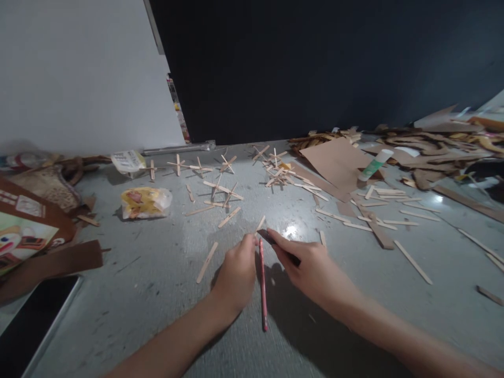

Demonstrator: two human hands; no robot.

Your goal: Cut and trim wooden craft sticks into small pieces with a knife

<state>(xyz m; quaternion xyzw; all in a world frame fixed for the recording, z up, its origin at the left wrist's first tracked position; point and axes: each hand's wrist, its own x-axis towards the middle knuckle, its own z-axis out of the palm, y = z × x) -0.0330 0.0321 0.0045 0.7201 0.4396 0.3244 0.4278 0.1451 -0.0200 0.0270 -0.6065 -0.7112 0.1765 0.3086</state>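
My left hand is closed, its thumb and fingers pinching a wooden craft stick whose far end sticks out past the fingertips. In my right hand is a dark utility knife, its tip touching or very near that stick. Between the hands a pink pencil lies lengthwise on the grey surface. One loose craft stick rests just left of my left hand. Beyond the hands, several sticks joined in crosses stand or lie about.
A yellow snack packet and a printed brown bag are on the left, above a phone. To the right lie scattered sticks, brown cardboard and a glue stick. A dark panel rises behind.
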